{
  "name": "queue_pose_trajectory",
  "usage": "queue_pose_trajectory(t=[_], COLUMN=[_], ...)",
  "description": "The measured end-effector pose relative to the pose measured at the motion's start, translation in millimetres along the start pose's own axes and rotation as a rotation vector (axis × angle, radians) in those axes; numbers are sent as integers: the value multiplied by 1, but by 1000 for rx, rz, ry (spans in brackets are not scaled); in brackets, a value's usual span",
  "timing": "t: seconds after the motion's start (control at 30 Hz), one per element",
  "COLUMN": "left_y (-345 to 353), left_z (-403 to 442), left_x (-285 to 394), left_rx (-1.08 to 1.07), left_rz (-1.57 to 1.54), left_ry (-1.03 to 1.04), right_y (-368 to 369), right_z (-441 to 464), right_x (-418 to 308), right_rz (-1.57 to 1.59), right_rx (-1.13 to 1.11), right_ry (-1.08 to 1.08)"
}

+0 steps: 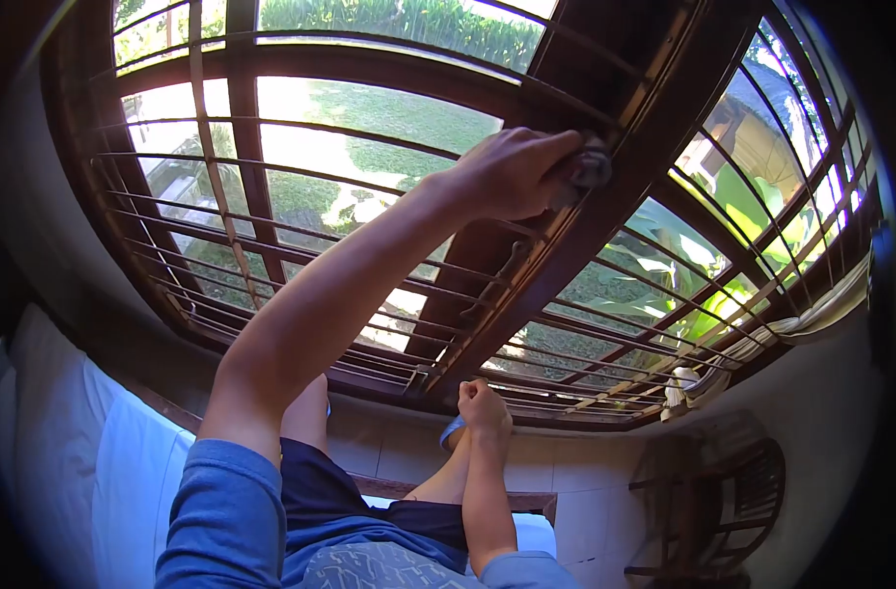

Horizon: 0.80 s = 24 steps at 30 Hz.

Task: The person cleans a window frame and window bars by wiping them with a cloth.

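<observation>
My left hand [526, 172] is raised to the dark wooden upright [629, 162] between two window sections. Its fingers are closed around a crumpled grey cloth [590, 167], which is against the wood behind the thin bars. My right hand [482, 404] is low, below the window's bottom edge, with its fingers curled into a fist. Whatever it might hold is hidden. A curved blue strip [452, 430] shows beside that hand, and I cannot tell whether the two are connected. A metal window handle [507, 265] sits on the frame below my left hand.
Horizontal metal bars [350, 182] run across the window. A tied cream curtain [821, 312] hangs at the right. A dark wooden chair [747, 491] stands on the tiled floor [590, 491] at lower right. White bedding [134, 461] lies at lower left.
</observation>
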<state>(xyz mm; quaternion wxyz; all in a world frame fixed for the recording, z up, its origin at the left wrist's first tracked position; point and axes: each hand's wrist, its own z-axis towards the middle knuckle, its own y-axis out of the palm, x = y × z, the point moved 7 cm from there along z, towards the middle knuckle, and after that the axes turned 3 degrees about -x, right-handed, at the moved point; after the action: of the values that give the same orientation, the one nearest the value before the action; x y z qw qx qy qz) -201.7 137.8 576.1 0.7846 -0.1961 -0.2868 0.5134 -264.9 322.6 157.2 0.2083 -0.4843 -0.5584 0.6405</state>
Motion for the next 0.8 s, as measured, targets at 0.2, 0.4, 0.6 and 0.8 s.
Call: queue_pose_trajectory(t=[0.2,0.4,0.6,0.8], left_y=[0,19,66,153], left_z=[-12,-70,-204,-356], left_x=[15,47,43,-24], left_rx=[99,339,259,24], left_rz=[-48,-71,-627,-834], left_ry=[229,470,-234,-974], right_y=[2,-3,-24,-15], right_z=[0,-4,-25,-16], right_x=[-13,-13,-8,4], right_rz=[-57,-79,-298,105], right_rx=[1,-1,102,179], right_ry=[-3,-24,230,-55])
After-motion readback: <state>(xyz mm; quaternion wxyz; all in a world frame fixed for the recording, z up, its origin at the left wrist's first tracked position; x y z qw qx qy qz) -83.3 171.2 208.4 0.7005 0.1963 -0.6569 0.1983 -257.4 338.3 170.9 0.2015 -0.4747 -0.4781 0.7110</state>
